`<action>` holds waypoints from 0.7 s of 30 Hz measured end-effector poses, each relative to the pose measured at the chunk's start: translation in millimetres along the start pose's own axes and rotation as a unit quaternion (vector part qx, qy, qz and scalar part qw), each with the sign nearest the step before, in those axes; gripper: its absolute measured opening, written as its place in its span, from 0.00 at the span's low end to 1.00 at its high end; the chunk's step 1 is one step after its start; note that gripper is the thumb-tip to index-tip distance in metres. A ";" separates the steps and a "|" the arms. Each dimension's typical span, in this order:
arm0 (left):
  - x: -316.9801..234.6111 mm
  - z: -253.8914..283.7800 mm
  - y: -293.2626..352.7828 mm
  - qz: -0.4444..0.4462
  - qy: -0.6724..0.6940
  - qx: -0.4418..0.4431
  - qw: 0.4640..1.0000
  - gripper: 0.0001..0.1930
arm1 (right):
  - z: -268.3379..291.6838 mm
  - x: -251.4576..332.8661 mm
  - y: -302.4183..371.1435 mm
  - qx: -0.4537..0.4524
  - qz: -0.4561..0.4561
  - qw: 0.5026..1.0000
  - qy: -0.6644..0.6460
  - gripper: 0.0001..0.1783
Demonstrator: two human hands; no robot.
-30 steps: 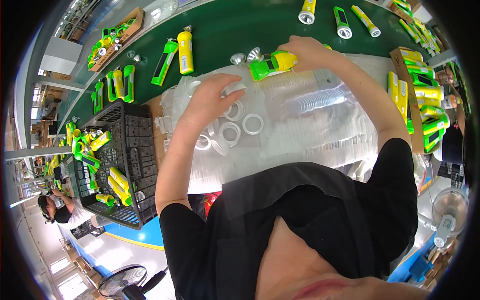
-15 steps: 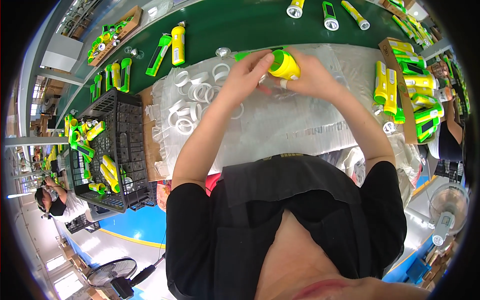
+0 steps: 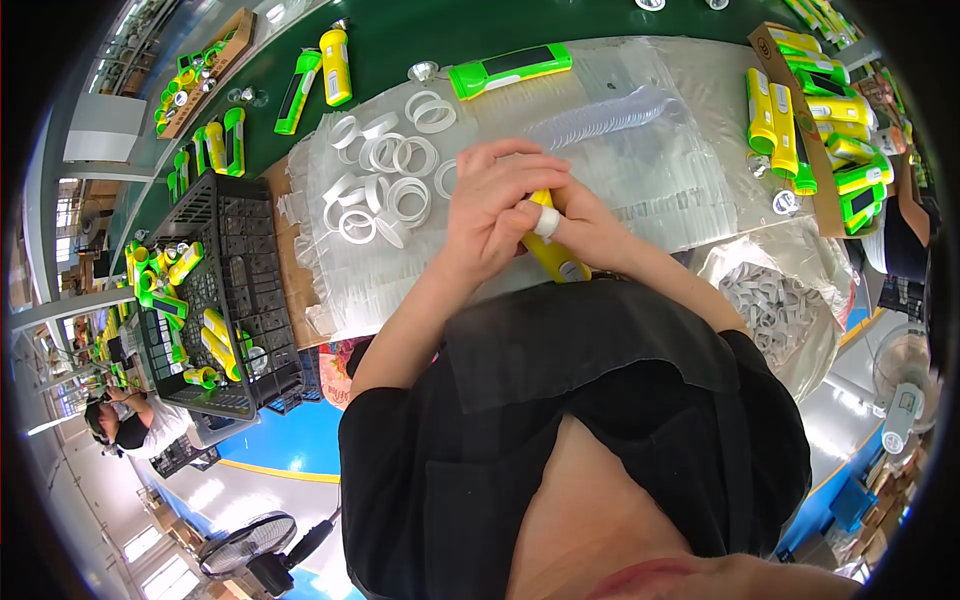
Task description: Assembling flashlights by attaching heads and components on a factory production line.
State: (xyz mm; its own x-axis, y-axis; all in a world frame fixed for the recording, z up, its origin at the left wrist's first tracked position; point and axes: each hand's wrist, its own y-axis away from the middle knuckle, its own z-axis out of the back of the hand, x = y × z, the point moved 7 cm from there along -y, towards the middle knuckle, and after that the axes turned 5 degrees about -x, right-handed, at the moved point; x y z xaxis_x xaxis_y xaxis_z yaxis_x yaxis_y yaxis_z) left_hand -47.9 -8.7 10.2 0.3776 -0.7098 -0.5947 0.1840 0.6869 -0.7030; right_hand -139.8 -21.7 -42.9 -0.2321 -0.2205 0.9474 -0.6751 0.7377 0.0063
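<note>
Close to my chest, both my hands are wrapped around a yellow flashlight body (image 3: pixel 562 262). My left hand (image 3: pixel 492 205) covers its far end, so whatever is at that end is hidden. Lower down, my right hand (image 3: pixel 592 228) grips the body; a white band circles one of its fingers. The near end slants toward my apron. To the left of my hands lie several loose white rings (image 3: pixel 408 202). Beyond them, a row of thin clear discs (image 3: pixel 612 118) rests on the plastic-covered work surface (image 3: pixel 640 190). A green flashlight (image 3: pixel 512 70) lies at its far edge.
A black crate (image 3: pixel 262 290) with flashlights stands at left. At right are a cardboard box (image 3: pixel 815 150) of flashlights, two yellow ones (image 3: pixel 770 115) beside it, and an open bag (image 3: pixel 775 310) of small whitish parts. More flashlights (image 3: pixel 337 65) lie on the green table (image 3: pixel 390 40).
Both hands have drawn the yellow flashlight body toward my chest and tipped its near end toward me. Its green-lined open end is now covered by my left hand. The clear discs have come into sight.
</note>
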 end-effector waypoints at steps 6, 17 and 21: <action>49.3 -8.7 -6.7 0.176 -0.006 -0.092 0.980 0.19 | 30.3 8.2 13.9 -0.118 -0.013 0.989 -0.090 0.22; 80.6 -17.9 4.5 0.128 -0.183 0.016 0.975 0.25 | 38.0 7.0 18.7 -0.122 0.007 0.991 -0.057 0.27; 26.7 2.0 -5.8 0.109 -0.042 0.031 0.993 0.22 | 32.3 9.2 13.8 -0.102 -0.001 0.993 -0.060 0.22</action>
State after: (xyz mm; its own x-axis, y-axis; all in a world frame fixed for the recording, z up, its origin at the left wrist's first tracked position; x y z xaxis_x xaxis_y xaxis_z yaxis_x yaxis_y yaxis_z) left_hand -37.0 -31.3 -0.8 0.4884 -0.5299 -0.6933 0.1446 0.8327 -0.5346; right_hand -173.9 -34.1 -44.5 -0.3200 -0.2873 0.9028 -0.5230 0.8481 0.0846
